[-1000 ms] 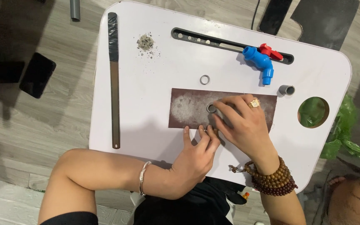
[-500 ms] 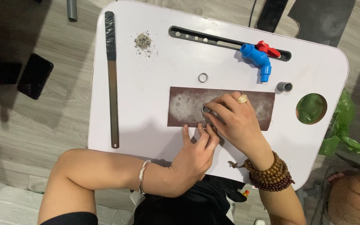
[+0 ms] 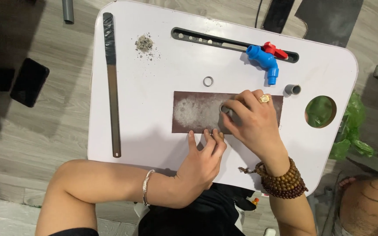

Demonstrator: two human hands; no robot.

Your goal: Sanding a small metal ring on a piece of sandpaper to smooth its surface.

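A brown sheet of sandpaper (image 3: 193, 112) with a pale worn patch lies flat in the middle of the white table (image 3: 154, 140). My left hand (image 3: 203, 157) presses its fingertips on the sheet's near edge. My right hand (image 3: 253, 120), with a gold ring, grips a short grey pipe piece (image 3: 227, 110) and holds its end down on the sandpaper. Wooden bead bracelets circle my right wrist, a silver bangle my left.
A long hacksaw blade (image 3: 112, 83) lies along the table's left side. Grey dust pile (image 3: 144, 43), small ring (image 3: 208, 81), blue tap with red handle (image 3: 265, 59), grey pipe stub (image 3: 292, 89), a dark slotted groove (image 3: 215, 41) and a round cup hole (image 3: 320, 111) sit around.
My right hand with the pipe piece has slid slightly over the sandpaper. My left hand stays pressed on the sheet's edge.
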